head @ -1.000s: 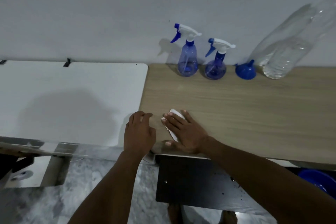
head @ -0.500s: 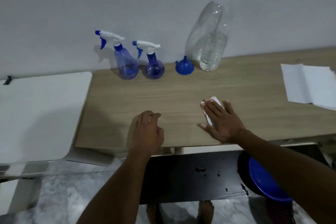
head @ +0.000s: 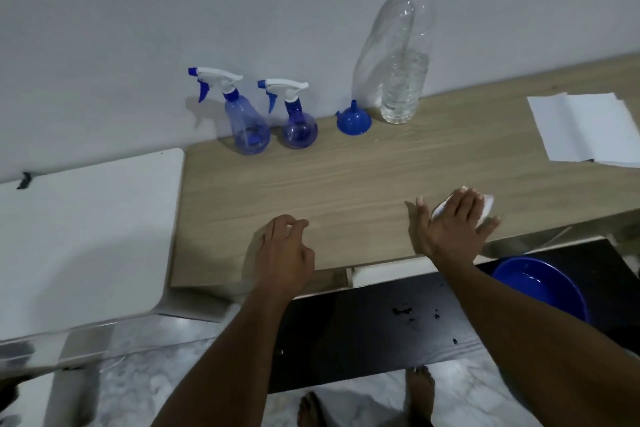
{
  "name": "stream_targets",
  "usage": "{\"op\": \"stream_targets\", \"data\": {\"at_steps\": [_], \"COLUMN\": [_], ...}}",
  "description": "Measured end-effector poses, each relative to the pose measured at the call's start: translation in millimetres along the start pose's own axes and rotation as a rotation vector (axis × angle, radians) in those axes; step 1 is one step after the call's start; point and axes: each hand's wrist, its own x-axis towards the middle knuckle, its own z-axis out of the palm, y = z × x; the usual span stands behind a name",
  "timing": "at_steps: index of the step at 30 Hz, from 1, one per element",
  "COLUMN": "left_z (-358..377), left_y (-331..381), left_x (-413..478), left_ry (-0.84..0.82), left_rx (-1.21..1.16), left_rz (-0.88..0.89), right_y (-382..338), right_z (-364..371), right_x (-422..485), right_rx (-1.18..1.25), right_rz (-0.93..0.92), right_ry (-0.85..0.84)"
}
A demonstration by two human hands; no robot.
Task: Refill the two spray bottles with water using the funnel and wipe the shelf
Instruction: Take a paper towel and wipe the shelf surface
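Two blue spray bottles with white trigger heads stand against the wall at the back of the wooden shelf [head: 346, 177]: a taller one [head: 247, 125] on the left and a round one [head: 298, 128] beside it. A blue funnel [head: 353, 120] rests upside down to their right. A clear plastic water bottle [head: 403, 80], partly filled, stands next to the funnel. My right hand [head: 450, 229] presses flat on a white tissue [head: 485, 206] near the shelf's front edge. My left hand [head: 284, 253] rests on the shelf front with fingers loosely curled, holding nothing.
White paper sheets [head: 585, 130] lie at the shelf's right end. A white table top [head: 86, 236] adjoins the shelf on the left. Below are a dark lower board [head: 363, 340] with water drops and a blue basin [head: 543, 288]. My bare feet stand on the marble floor.
My right hand has slid the tissue rightward along the shelf's front. The view has shifted right, bringing the paper sheets and basin into sight. My left hand stays resting on the shelf.
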Motion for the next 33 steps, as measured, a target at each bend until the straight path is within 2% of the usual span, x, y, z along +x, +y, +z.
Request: {"op": "stream_targets", "data": {"at_steps": [3, 8, 16, 20, 24, 29, 33], "left_z": [-10.5, -34.7, -60.8, -60.6, -62.8, -70.9, -76.4], "left_y": [-42.3, -119.0, -192.2, -212.6, -223.6, -218.1, -198.5], "left_x": [-14.2, -39.9, -78.5, -90.8, -98.8, -96.1, -91.7], "left_ry": [0.009, 0.038, 0.139, 0.16, 0.188, 0.217, 0.232], "left_rx": [0.005, 0.012, 0.002, 0.029, 0.039, 0.046, 0.041], "left_rz": [-0.004, -0.021, -0.115, -0.102, -0.138, -0.148, -0.156], "right_y": [-49.9, -140.7, -248.3, -295.8, -306.2, -275.6, -249.2], "right_z": [19.6, 44.9, 77.8, 95.7, 100.1, 103.5, 98.4], "right_x": [-41.5, -100.9, -173.6, -209.7, -225.2, -224.0, -199.2], "right_rx": [0.028, 0.075, 0.052, 0.077, 0.064, 0.043, 0.122], "right_rz": [0.015, -0.002, -0.235, -0.432, -0.593, -1.084, -1.401], "right_ry": [0.07, 0.069, -0.021, -0.06, -0.038, -0.022, 0.171]}}
